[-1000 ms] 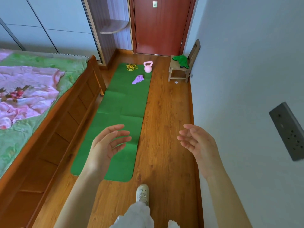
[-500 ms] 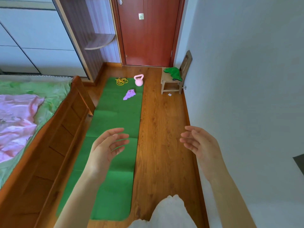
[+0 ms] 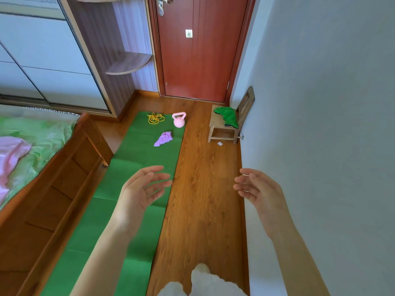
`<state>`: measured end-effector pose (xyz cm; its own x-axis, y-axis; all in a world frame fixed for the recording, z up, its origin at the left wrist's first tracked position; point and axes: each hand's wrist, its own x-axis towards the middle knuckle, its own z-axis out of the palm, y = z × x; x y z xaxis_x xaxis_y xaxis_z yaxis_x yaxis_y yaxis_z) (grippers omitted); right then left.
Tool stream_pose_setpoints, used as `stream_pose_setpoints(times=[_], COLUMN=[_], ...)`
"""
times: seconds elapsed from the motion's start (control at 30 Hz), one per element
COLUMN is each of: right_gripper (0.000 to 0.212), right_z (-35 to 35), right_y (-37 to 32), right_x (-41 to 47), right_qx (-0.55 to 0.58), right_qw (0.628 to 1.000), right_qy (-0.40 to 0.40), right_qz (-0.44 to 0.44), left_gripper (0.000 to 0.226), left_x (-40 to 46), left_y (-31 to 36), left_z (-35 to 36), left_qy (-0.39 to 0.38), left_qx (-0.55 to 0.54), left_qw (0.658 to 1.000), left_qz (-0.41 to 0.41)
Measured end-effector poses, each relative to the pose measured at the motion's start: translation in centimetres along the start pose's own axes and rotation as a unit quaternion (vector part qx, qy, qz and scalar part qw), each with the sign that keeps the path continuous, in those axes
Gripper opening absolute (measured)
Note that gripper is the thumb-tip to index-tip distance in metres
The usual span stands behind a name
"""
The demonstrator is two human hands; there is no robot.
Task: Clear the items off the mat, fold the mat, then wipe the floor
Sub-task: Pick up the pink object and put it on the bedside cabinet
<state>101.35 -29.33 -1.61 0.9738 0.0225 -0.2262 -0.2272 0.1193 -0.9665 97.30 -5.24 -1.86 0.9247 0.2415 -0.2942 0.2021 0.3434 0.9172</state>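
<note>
Both hands, left hand (image 3: pixel 139 193) and right hand (image 3: pixel 259 192), hover empty above mat (image 3: pixel 128 167).

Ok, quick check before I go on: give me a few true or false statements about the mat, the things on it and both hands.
1. Three items lie at the far end of the mat: kettlebell, yellow rope, purple cloth. True.
2. The left hand grips the kettlebell. False: it is empty, fingers relaxed.
3. The right hand holds nothing. True.
4. The mat is already folded. False: it lies flat.
5. The green cloth lies on the mat. False: it is on the small chair.
</note>
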Motion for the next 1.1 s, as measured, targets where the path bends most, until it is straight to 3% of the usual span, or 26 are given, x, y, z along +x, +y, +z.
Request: stream_pose_setpoints(times=[0.3, 0.63, 0.9, 1.0, 1.1], right_gripper=[0.023, 0.023, 0.023, 0.023, 0.023], right_z=[-0.9, 1.7, 7.5, 8.7, 9.1], right_y=[-1.9, -2.8, -6.5, -7.2, -7.5], right_x=[11.4, 26.0, 39.9, 42.8, 45.8], right_qx=[0.027, 0.028, 0.029, 0.031, 0.026], right_qw=[0.999, 0.998, 0.999, 0.999, 0.999], right_qy=[-0.027, -0.012, -0.011, -0.019, -0.003], right_qz=[0.035, 0.048, 0.034, 0.027, 0.025], left_gripper=[0.030, 0.031, 0.022, 0.034, 0.027], left_x=[9.1, 23.7, 38.0, 41.7, 45.0], left_y=[1.6, 4.0, 9.3, 10.4, 11.1], left_z=[4.7, 5.2, 6.1, 6.7, 7.5], left_qy=[0.028, 0.046, 0.021, 0.008, -0.006], left_qx=[-0.045, -0.070, -0.043, -0.048, -0.048], left_qw=[0.999, 0.996, 0.999, 0.999, 0.999], left_qz=[-0.004, -0.018, -0.010, -0.004, -0.014])
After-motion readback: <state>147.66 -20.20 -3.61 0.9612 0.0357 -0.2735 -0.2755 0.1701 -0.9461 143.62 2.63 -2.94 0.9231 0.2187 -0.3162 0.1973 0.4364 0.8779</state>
